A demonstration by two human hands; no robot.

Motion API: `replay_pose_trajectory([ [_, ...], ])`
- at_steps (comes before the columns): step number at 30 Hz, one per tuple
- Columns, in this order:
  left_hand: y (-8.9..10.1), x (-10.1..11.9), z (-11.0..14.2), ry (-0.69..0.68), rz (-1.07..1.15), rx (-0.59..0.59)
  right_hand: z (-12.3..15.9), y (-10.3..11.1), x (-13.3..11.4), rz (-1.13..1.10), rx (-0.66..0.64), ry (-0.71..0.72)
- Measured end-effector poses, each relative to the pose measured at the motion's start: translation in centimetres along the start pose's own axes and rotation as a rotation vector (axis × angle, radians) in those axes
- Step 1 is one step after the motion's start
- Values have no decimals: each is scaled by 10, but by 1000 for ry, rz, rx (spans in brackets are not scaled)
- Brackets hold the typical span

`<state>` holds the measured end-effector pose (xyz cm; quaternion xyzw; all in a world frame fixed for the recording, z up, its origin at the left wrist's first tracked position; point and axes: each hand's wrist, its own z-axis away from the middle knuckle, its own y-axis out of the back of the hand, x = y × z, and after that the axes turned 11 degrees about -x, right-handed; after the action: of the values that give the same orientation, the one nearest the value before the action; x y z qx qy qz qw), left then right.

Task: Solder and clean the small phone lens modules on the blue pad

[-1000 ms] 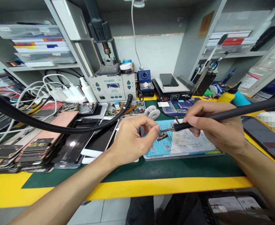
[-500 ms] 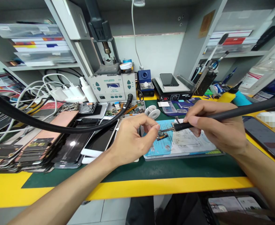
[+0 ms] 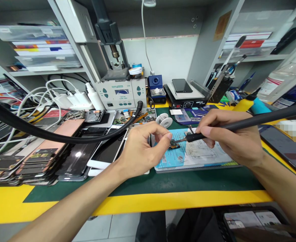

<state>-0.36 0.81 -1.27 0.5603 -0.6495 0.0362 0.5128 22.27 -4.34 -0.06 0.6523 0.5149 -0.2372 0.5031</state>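
My right hand [image 3: 231, 137] grips a black-handled soldering iron [image 3: 194, 136] like a pen. Its thin metal tip reaches left onto a small circuit board [image 3: 174, 145], which looks dark with bits of gold. Thumb and forefinger of my left hand [image 3: 148, 146] are pinched together at the board's left edge; the exact hold is partly hidden by the fingers. Under the board lies a blue and white booklet [image 3: 170, 159], on a green mat [image 3: 188, 183]. Just behind my left fingers stands a spool of solder wire [image 3: 163, 120].
A thick black hose [image 3: 69, 136] arcs across the left side from a hot-air station [image 3: 121, 94]. Stacked phone parts [image 3: 44, 154] fill the left. Behind are a tray of small parts [image 3: 148, 116] and a heating plate [image 3: 188, 95]. A dark phone [image 3: 286, 148] lies at right.
My right hand has shifted the soldering iron slightly left and down, bringing its tip further over the circuit board. My left hand has stayed in place.
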Motion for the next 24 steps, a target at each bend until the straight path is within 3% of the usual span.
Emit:
replay_pose_trajectory([
  [24,1,0,-1,11,1,14,0,0,1,-6,9,12],
])
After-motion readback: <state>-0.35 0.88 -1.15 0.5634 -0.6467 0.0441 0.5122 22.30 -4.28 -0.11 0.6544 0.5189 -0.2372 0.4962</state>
